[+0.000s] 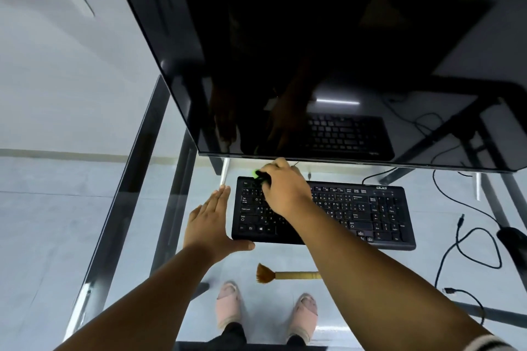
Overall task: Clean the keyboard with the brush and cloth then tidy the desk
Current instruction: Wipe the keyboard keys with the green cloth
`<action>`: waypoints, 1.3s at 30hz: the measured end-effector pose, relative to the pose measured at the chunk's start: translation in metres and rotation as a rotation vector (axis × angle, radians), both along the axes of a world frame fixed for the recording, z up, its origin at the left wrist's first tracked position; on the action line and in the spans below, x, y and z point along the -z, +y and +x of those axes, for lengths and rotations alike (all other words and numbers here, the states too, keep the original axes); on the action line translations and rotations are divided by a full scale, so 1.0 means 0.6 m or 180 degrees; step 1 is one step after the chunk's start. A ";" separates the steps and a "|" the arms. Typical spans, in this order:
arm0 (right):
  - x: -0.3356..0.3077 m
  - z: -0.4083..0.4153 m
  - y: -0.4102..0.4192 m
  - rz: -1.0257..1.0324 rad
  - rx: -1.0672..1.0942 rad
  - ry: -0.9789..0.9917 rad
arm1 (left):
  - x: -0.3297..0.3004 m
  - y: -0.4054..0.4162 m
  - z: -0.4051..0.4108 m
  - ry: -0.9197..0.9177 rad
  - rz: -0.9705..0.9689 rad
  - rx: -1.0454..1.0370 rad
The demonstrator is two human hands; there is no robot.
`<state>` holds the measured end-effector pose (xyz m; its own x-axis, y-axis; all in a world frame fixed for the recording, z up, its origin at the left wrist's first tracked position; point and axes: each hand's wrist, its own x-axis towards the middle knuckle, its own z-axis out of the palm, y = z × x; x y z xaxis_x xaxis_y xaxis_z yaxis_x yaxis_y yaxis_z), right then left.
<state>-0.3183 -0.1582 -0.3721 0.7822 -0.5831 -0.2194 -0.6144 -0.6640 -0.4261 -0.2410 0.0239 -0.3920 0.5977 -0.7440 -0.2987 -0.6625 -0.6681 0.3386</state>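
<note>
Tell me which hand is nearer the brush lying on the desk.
Left. The left hand braces the keyboard's near-left corner, just beyond the brush. The right hand is farther off, over the keyboard's far-left keys, gripping something green and black.

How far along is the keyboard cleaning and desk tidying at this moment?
Nothing shows as finished. In hand: the right hand grips a small black and green tool at the far left corner of the keyboard, while the left hand braces its left edge with straight fingers. The bamboo-handled brush lies on the glass desk near the person. No cloth is visible. Loose cables lie at the right, so tidying is left.
</note>
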 end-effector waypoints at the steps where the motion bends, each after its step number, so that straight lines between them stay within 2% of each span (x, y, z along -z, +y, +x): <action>1: -0.001 0.001 0.004 -0.0029 -0.0131 -0.0050 | 0.001 0.001 0.000 0.0019 -0.0040 -0.0023; 5: -0.008 -0.010 0.014 -0.0231 -0.0910 -0.0304 | 0.004 0.008 -0.002 0.0050 -0.0169 -0.0136; 9: -0.017 -0.029 0.009 -0.0277 -0.1705 -0.0121 | 0.008 0.017 0.003 0.0115 -0.0183 -0.0157; 15: -0.029 -0.002 0.015 -0.0389 -0.1382 -0.0179 | 0.007 0.023 0.011 0.0164 -0.0145 -0.0060; 23: -0.031 -0.037 0.033 -0.0260 -0.2389 0.0145 | 0.005 0.037 0.033 0.0351 -0.0145 0.0163; 25: -0.034 -0.034 0.029 -0.0373 -0.2395 0.0150 | 0.005 0.037 0.034 0.0374 -0.0146 0.0178; 30: -0.039 -0.011 0.031 -0.0496 -0.1824 0.0057 | 0.006 0.040 0.041 0.0439 -0.0145 0.0212; 35: -0.040 -0.028 0.048 -0.0322 -0.2477 0.0216 | 0.008 0.042 0.043 0.0447 -0.0168 0.0226; 39: -0.039 -0.016 0.030 -0.0367 -0.1727 0.0073 | 0.007 0.042 0.042 0.0432 -0.0170 0.0232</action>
<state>-0.3278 -0.1400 -0.3489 0.9728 -0.1192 -0.1986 -0.1797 -0.9294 -0.3224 -0.2156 0.0491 -0.3962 0.4984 -0.8009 -0.3318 -0.6543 -0.5986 0.4621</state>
